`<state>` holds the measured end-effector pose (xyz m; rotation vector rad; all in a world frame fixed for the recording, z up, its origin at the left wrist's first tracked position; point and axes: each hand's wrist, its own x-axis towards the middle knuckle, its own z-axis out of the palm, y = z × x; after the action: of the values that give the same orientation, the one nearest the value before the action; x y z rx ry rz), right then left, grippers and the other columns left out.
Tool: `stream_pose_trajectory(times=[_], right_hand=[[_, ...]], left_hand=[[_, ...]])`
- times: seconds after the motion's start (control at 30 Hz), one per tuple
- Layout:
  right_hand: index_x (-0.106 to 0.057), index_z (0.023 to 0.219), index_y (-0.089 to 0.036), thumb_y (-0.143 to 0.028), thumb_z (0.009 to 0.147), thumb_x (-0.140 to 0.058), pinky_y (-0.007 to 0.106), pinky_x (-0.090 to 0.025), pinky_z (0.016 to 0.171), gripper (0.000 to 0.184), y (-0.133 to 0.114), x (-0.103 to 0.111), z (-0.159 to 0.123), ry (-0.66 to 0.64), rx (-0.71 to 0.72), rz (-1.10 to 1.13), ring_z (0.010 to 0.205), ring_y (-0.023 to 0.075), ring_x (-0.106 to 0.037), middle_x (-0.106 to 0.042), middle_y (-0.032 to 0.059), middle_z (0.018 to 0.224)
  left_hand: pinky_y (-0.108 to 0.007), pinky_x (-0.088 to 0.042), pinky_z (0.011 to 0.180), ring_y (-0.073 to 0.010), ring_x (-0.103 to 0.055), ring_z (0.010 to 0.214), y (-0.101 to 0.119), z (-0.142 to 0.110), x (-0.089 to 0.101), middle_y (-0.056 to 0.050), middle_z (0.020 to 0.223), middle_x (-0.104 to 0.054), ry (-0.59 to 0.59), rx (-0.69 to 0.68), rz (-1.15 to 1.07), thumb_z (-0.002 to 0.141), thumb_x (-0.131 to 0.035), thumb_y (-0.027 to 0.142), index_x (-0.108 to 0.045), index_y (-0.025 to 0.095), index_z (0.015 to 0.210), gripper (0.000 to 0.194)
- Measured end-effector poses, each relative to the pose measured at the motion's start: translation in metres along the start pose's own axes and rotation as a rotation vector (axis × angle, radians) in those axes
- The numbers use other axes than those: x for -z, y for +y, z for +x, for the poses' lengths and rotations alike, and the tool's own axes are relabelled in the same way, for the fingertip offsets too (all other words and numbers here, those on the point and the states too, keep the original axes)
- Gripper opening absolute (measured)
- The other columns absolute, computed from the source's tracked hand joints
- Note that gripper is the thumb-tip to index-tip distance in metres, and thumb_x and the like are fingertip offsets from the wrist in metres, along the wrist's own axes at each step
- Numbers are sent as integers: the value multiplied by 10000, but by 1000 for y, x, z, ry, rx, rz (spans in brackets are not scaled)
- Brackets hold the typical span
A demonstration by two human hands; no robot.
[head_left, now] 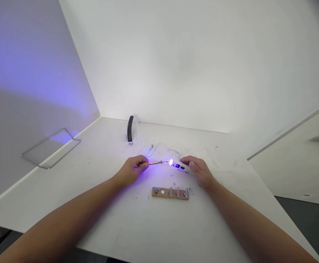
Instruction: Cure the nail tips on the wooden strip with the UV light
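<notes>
Your left hand (132, 170) pinches a thin brass rod (154, 163) lying crosswise, its right tip just beside the violet-glowing end of a white pen-shaped lamp (180, 166) gripped in your curled right hand (199, 170), just far of a pegged wooden strip (170, 193).

The white light pen (181, 166) glows violet; the thin rod (155, 163) shines brass-gold.

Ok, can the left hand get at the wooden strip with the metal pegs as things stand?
Probably yes. The left hand sits close behind the wooden strip on the white table, nothing between them. But it's holding a thin brass rod, which may need setting down first.
</notes>
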<state>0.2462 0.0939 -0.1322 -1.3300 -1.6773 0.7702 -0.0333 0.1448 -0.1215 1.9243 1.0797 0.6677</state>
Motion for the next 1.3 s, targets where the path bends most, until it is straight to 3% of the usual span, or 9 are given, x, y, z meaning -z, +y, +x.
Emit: stream_pose_trajectory(times=[1.3], right_hand=[[-635,886,-171,-565,808,-350,378,-439,819,492,-4,-3,2,31,-22,97,883,219,-581,-645,79,902]], left_hand=[[-228,-327,583,-102,-390,606,-9,0,-1,19,644,-467,52,6,-50,762,-486,345,-562,154,831,217]])
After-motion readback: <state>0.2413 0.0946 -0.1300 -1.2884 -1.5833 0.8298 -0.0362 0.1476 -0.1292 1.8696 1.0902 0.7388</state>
